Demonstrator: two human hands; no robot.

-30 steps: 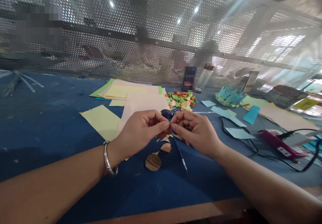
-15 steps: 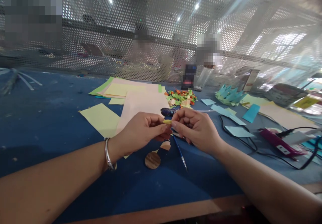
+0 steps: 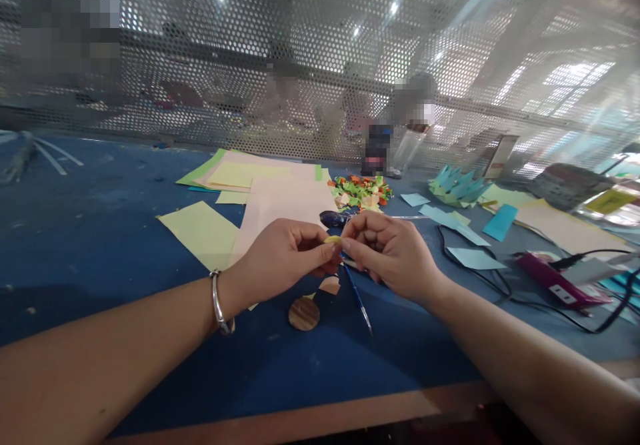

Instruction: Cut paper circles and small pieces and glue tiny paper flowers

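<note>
- Head view, centre: the left hand (image 3: 280, 258), with a silver bracelet (image 3: 217, 301) encircling its wrist, is pinching a small yellow piece (image 3: 333, 239) between thumb and fingers
- Head view, centre: the right hand (image 3: 403, 255) is facing it, its grip closing with thumb and fingertips on the right end of the same piece, which both hands are holding above the table (image 3: 100, 231)
- Head view, below the hands: a wood-grained disc (image 3: 304, 313) is lying near a peach paper scrap (image 3: 329, 285), while a blue brush (image 3: 357, 295) is slanting with its tip toward the viewer
- Head view, beyond the hands: a pale pink sheet (image 3: 293, 201) is lying to the left of a heap of coloured scraps (image 3: 361, 193)
- Head view, right: a purple power strip (image 3: 557, 285) is resting beside black cables
</note>
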